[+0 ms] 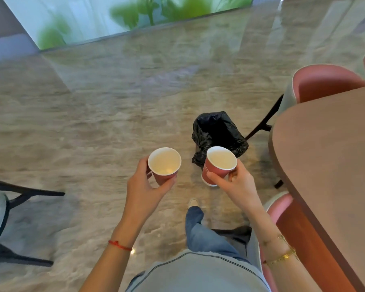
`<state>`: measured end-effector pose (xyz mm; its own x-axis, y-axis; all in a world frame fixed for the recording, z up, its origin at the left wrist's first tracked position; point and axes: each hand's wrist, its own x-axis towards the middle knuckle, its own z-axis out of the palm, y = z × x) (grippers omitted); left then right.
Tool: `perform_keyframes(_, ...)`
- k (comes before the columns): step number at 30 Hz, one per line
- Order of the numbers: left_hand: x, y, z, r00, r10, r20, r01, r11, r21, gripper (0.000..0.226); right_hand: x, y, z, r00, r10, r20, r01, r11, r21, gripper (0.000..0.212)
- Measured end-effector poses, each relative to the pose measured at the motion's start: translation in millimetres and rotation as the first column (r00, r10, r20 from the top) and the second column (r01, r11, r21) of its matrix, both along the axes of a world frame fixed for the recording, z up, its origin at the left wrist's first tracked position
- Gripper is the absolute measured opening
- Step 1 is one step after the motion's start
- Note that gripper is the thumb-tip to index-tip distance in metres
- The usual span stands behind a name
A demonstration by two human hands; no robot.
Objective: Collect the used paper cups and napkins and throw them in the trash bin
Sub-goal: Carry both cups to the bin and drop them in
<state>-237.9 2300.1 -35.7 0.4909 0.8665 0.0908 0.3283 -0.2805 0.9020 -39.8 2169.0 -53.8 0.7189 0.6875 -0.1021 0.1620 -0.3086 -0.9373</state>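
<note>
My left hand [142, 186] grips a red paper cup [164, 164] with a white inside, held upright above the floor. My right hand [234, 182] grips a second red paper cup [219, 165], tilted a little to the left. Just beyond the right cup stands the trash bin [218, 133], lined with a black bag, on the floor beside the table. Both cups are nearer to me than the bin and a little to its left. No napkins are in view.
A brown table [329, 157] fills the right side, with pink chairs [322, 83] tucked around it. A grey chair with black legs [13, 199] stands at the left. Polished stone floor [114, 102] stretches ahead to a glass wall. My leg and shoe [193, 202] are below the cups.
</note>
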Motion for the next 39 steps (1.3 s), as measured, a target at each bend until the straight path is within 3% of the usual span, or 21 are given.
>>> perform_keyframes(13, 217.7, 223.2, -15.5, 0.981, -0.184, -0.060, 0.185, 0.983, 0.003, 0.062, 187.3, 194.7, -15.4, 0.988, -0.157, -0.015, 0.154, 0.982, -0.104, 0.064)
perform_keyframes(17, 279.0, 276.2, -38.9, 0.946, -0.307, -0.102, 0.301, 0.951, -0.071, 0.065, 228.6, 230.7, -37.3, 0.969, -0.244, -0.030, 0.235, 0.956, -0.175, 0.065)
perform_keyframes(24, 382.3, 361.8, -90.8, 0.814, -0.543, -0.206, 0.526, 0.840, -0.135, 0.069, 282.0, 282.6, -78.3, 0.889, -0.450, -0.080, 0.413, 0.867, -0.279, 0.078)
perform_keyframes(30, 452.9, 400.7, -124.3, 0.655, -0.701, -0.282, 0.679, 0.710, -0.186, 0.065, 311.8, 315.1, -109.2, 0.794, -0.603, -0.078, 0.541, 0.759, -0.363, 0.073)
perform_keyframes(36, 502.9, 401.8, -168.8, 0.553, -0.762, -0.337, 0.720, 0.640, -0.267, 0.065, 331.9, 327.5, -157.8, 0.715, -0.688, -0.122, 0.586, 0.686, -0.431, 0.074)
perform_keyframes(39, 521.5, 395.3, -202.0, 0.501, -0.782, -0.372, 0.728, 0.613, -0.307, 0.078, 341.4, 326.4, -192.1, 0.694, -0.705, -0.143, 0.566, 0.658, -0.498, 0.078)
